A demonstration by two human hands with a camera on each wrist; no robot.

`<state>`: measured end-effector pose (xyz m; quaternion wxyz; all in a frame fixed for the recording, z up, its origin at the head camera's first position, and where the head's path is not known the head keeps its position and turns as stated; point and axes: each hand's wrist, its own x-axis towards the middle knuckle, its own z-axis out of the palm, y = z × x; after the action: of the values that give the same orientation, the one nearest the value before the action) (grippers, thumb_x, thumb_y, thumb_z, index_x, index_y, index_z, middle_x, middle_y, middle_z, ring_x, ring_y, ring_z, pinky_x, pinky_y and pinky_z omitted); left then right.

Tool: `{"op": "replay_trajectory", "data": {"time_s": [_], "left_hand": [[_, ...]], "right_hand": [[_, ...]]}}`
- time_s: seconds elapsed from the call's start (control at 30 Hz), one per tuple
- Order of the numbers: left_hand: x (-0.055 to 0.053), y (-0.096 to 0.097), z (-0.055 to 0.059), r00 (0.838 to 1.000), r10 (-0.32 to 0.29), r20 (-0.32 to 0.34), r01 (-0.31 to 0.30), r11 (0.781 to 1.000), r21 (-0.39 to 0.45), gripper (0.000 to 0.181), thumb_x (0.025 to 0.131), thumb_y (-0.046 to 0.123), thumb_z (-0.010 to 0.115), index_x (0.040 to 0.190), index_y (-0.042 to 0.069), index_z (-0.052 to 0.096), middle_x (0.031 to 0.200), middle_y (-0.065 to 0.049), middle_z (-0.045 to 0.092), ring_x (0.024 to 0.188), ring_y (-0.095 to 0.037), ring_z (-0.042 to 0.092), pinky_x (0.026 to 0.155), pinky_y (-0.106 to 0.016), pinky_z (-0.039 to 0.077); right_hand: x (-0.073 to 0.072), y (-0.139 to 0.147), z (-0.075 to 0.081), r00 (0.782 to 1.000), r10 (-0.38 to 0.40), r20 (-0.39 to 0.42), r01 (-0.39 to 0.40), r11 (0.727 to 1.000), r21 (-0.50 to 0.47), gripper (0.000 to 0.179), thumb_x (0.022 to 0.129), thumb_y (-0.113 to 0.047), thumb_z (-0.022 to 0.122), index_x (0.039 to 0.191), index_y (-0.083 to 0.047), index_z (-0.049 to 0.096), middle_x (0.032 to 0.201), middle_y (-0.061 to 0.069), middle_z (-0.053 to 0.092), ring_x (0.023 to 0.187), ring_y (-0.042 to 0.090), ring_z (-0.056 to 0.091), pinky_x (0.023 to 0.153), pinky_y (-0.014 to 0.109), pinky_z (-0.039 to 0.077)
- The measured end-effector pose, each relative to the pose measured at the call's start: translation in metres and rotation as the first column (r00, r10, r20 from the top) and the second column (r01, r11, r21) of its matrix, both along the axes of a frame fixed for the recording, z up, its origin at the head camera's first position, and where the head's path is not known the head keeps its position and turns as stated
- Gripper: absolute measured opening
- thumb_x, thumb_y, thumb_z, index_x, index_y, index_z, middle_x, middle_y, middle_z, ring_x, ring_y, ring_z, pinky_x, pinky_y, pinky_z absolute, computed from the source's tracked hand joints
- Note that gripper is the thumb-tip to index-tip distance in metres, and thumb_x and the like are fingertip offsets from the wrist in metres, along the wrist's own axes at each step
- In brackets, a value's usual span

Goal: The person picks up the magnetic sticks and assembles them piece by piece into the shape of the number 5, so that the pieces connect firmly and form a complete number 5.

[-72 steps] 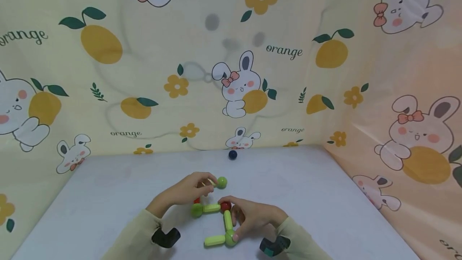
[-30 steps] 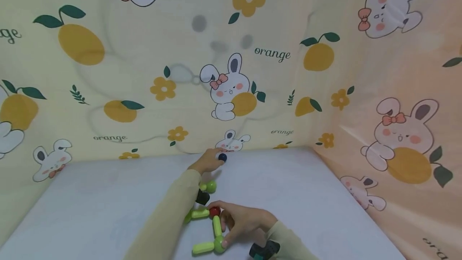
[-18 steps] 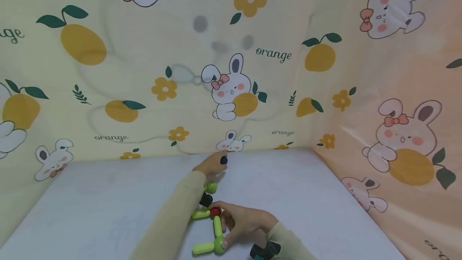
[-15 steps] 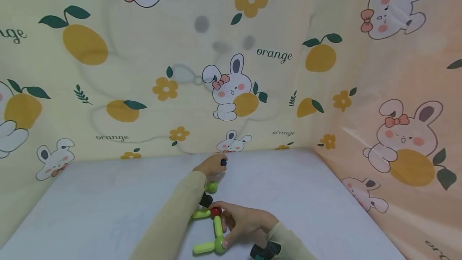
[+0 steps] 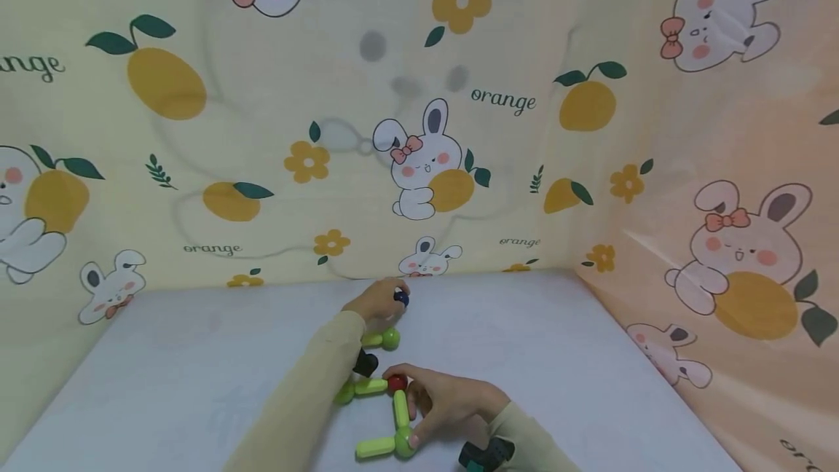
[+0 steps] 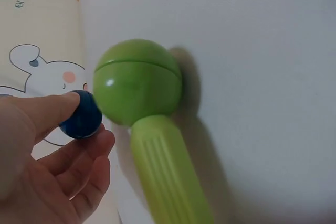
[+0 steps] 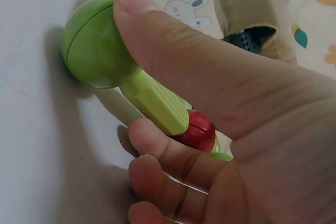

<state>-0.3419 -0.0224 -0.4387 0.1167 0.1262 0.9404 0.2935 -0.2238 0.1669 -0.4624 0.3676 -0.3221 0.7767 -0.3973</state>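
Observation:
My left hand [image 5: 375, 302] pinches a dark blue ball [image 6: 83, 116] between thumb and fingers near the back of the table. Right beside it in the left wrist view is a green ball [image 6: 137, 82] with a light green stick [image 6: 167, 169] attached. My right hand [image 5: 455, 395] holds a joined chain of balls and sticks, its thumb on a near green ball [image 7: 97, 45] and its index finger at a red ball [image 5: 397, 383]. A light green stick [image 5: 401, 408] joins those two balls; another stick [image 5: 376, 447] points left from the green one.
From the red ball a stick [image 5: 371, 386] runs left to another green ball [image 5: 344, 392], partly hidden by my left sleeve [image 5: 298, 392]. Behind the white table [image 5: 524, 355] hangs a printed cloth [image 5: 262, 130]. Each wrist wears a black device [image 5: 486, 454].
My left hand has gone from the far green ball to the back of the table, taken hold of the blue ball and drawn it slightly back. My right hand keeps its grip.

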Motion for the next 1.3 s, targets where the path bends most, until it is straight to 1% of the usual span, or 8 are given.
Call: {"op": "replay_trajectory", "data": {"time_s": [0.2,0.37,0.53,0.7,0.8,0.93,1.1,1.3], "left_hand": [[0.005,-0.005,0.004,1.000,0.013,-0.005,-0.013,1.000,0.027,0.032,0.101,0.022,0.059,0.132,0.016,0.061,0.147,-0.015,0.055,0.133,-0.033,0.054,0.112,-0.052,0.045],[0.011,-0.009,0.008,1.000,0.020,-0.025,-0.019,0.999,0.046,0.034,0.103,0.023,0.056,0.135,0.012,0.059,0.145,-0.016,0.056,0.133,-0.033,0.055,0.114,-0.052,0.044],[0.013,-0.017,0.012,0.998,0.016,-0.059,-0.013,0.999,0.044,0.035,0.103,0.024,0.056,0.134,0.011,0.059,0.137,-0.015,0.061,0.124,-0.030,0.059,0.112,-0.050,0.046],[0.019,-0.030,0.011,0.995,-0.003,-0.098,0.010,0.997,0.070,0.032,0.101,0.022,0.059,0.130,0.009,0.062,0.128,-0.014,0.065,0.116,-0.028,0.062,0.105,-0.048,0.050],[0.022,-0.038,0.008,0.994,-0.008,-0.106,0.016,0.997,0.076,0.031,0.101,0.023,0.059,0.130,0.010,0.062,0.128,-0.013,0.066,0.116,-0.027,0.062,0.103,-0.048,0.051],[0.025,-0.049,0.004,0.995,0.003,-0.095,0.006,0.996,0.095,0.031,0.102,0.024,0.059,0.130,0.012,0.062,0.127,-0.011,0.066,0.115,-0.026,0.062,0.102,-0.047,0.052],[0.032,-0.061,0.005,0.996,-0.001,-0.088,0.012,0.992,0.126,0.031,0.101,0.022,0.060,0.129,0.010,0.062,0.123,-0.011,0.067,0.111,-0.025,0.063,0.097,-0.045,0.054],[0.042,-0.069,0.003,0.997,0.014,-0.080,-0.004,0.993,0.119,0.031,0.101,0.023,0.061,0.130,0.011,0.063,0.122,-0.010,0.068,0.108,-0.022,0.063,0.092,-0.040,0.058]], "right_hand": [[0.001,0.000,-0.001,1.000,-0.007,0.005,0.007,1.000,0.001,0.082,0.084,-0.015,0.083,0.151,-0.028,0.036,0.088,-0.003,0.061,0.071,0.006,0.050,0.064,0.017,0.039],[0.000,0.002,-0.004,1.000,0.005,0.005,-0.005,1.000,-0.005,0.083,0.084,-0.017,0.083,0.151,-0.028,0.035,0.089,-0.005,0.061,0.071,0.006,0.050,0.064,0.017,0.040],[-0.003,0.004,-0.003,1.000,0.002,0.001,-0.002,1.000,0.006,0.084,0.084,-0.020,0.084,0.152,-0.029,0.035,0.089,-0.005,0.061,0.071,0.007,0.050,0.064,0.018,0.039],[-0.004,0.006,-0.005,1.000,-0.005,0.001,0.005,1.000,0.008,0.085,0.083,-0.022,0.084,0.152,-0.029,0.035,0.089,-0.004,0.062,0.070,0.007,0.050,0.063,0.018,0.039],[-0.004,0.006,-0.005,1.000,-0.016,0.000,0.016,1.000,0.016,0.085,0.083,-0.022,0.085,0.151,-0.032,0.035,0.089,-0.004,0.062,0.071,0.008,0.050,0.064,0.018,0.040],[-0.003,0.004,-0.006,0.999,-0.031,0.013,0.031,0.999,0.025,0.084,0.083,-0.020,0.084,0.150,-0.035,0.036,0.089,-0.004,0.061,0.072,0.009,0.050,0.065,0.019,0.040],[-0.001,0.001,-0.004,0.999,-0.042,0.029,0.041,0.999,0.025,0.083,0.083,-0.018,0.084,0.150,-0.034,0.036,0.089,-0.002,0.060,0.072,0.011,0.049,0.064,0.020,0.039],[0.000,-0.002,-0.001,0.999,-0.043,0.028,0.042,0.999,0.017,0.083,0.083,-0.017,0.084,0.150,-0.032,0.037,0.090,0.000,0.060,0.072,0.011,0.049,0.064,0.020,0.039]]}}
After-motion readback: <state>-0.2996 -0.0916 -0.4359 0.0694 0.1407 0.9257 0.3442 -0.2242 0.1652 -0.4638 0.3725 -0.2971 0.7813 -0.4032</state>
